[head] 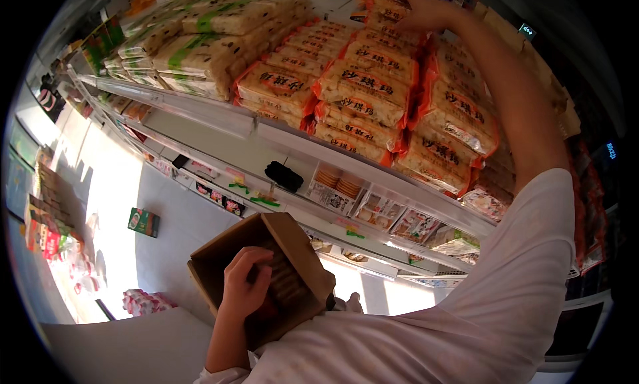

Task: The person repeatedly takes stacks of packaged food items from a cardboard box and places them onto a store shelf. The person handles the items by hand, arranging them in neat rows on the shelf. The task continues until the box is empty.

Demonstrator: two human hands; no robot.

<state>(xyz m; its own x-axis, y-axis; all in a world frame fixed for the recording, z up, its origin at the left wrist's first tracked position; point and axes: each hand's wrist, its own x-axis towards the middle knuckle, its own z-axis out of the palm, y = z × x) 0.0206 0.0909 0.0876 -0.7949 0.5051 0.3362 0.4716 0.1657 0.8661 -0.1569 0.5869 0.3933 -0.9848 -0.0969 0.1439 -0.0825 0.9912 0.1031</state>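
On the upper shelf lie rows of stacked pastry packs (367, 82) in clear and orange-red wrapping. My right hand (424, 9) reaches over the far end of the middle row, touching a pack (389, 7) there; whether its fingers grip the pack is not clear. An opened cardboard box (299, 249) rests against my body, with wrapped packs dimly visible inside. Bent at its opening is my left hand (249, 279), fingers curled with thumb and forefinger close together. The shadow inside the box hides whether this hand touches anything.
Clear packs with green bands (209, 44) are piled left on the same shelf. Its clear front edge (319, 147) runs between me and the packs. Lower shelves hold boxed biscuits (337, 184) and a black object (283, 176). A green carton (144, 222) stands on the floor at left.
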